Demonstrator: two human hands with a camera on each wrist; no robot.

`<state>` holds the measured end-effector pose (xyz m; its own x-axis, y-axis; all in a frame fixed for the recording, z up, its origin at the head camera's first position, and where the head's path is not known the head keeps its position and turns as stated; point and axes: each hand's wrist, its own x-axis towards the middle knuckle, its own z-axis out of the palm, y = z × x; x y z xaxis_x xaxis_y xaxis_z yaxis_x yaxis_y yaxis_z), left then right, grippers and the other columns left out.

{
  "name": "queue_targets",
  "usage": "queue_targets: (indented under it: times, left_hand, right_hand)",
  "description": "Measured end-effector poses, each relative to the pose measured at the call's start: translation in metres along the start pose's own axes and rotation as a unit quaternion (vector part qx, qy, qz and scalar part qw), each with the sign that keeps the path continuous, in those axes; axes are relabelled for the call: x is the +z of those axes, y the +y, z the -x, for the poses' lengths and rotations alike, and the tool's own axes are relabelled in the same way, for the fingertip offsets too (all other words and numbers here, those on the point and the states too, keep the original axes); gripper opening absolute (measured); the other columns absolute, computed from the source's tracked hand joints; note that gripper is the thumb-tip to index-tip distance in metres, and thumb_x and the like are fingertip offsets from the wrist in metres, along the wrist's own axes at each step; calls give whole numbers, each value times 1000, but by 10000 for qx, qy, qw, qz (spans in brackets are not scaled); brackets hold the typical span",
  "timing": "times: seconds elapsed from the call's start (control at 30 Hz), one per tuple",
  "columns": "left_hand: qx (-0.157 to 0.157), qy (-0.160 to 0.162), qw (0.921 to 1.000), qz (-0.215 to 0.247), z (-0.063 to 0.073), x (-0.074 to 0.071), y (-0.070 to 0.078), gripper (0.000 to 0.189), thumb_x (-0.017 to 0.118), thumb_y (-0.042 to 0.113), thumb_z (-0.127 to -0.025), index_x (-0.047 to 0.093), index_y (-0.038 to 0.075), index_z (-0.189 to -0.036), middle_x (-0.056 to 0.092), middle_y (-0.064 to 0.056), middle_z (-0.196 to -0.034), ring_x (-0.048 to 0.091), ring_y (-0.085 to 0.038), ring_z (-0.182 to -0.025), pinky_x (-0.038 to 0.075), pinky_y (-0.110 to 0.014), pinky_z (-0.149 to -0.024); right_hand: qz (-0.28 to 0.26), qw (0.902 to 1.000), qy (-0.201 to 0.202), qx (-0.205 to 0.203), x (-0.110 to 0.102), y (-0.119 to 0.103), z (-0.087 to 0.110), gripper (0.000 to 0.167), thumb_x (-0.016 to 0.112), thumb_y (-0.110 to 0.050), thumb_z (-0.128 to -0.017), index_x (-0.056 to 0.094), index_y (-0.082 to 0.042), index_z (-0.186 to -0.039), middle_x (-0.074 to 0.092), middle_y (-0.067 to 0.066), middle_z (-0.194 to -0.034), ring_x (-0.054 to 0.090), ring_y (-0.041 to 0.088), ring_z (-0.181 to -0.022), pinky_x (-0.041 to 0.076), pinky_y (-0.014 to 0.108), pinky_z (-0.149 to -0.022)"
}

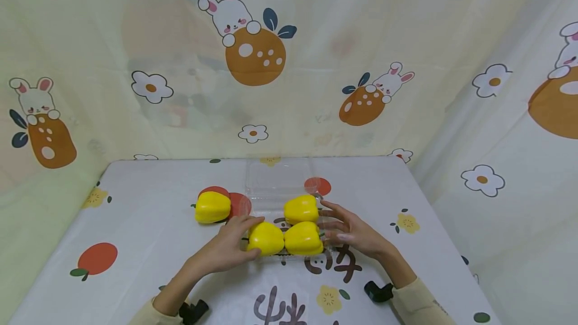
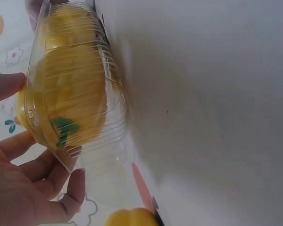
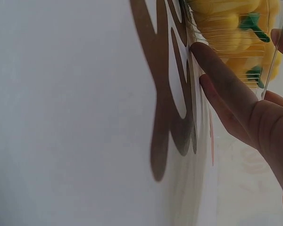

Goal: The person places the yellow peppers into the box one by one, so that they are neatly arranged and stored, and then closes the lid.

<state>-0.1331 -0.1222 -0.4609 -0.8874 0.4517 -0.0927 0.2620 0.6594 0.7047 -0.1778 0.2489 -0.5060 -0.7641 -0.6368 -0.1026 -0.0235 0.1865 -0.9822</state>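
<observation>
Three yellow bell peppers sit in a clear plastic box whose lid is folded back. My left hand is at the box's left end, its thumb and forefinger on opposite sides of the front-left pepper. In the left wrist view, other fingers lie by the box rim. My right hand is at the right end, its fingers fairly straight against the box wall, beside the front-right pepper and the back pepper. Green stems show through the plastic in the right wrist view.
A further yellow pepper lies on the table left of the box. The white tablecloth carries printed fruit and flowers. A patterned curtain hangs behind the table. Black devices are strapped at both wrists.
</observation>
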Motion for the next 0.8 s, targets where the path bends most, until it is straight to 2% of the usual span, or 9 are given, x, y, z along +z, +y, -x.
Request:
queue_targets:
  times: [0.23, 0.53, 0.8]
  left_hand:
    - [29, -34, 10000, -72, -1, 3, -3, 73, 80, 26, -90, 53, 12, -155, 52, -13, -160, 43, -40, -150, 21, -80, -123]
    - [-43, 204, 9997, 134, 5, -1, 4, 73, 80, 22, -91, 50, 13, -157, 46, -16, -165, 41, -41, -154, 34, -70, -124]
    - [44, 580, 9983, 99, 10, -11, 4, 66, 77, 20, -94, 53, 20, -155, 53, -6, -159, 49, -34, -148, 43, -63, -122]
  right_hand:
    - [13, 10000, 13, 20, 0, -1, 0, 91, 69, -36, -103, 13, -16, -171, 29, 25, -171, 45, 54, -148, 58, 54, -109]
    - [8, 10000, 34, 5, 1, 1, 0, 92, 70, -35, -102, 14, -15, -171, 30, 26, -170, 46, 54, -148, 58, 54, -109]
    - [-39, 10000, 7, -20, 0, 1, 0, 92, 70, -35, -102, 13, -15, -171, 29, 26, -171, 46, 55, -148, 58, 53, -108]
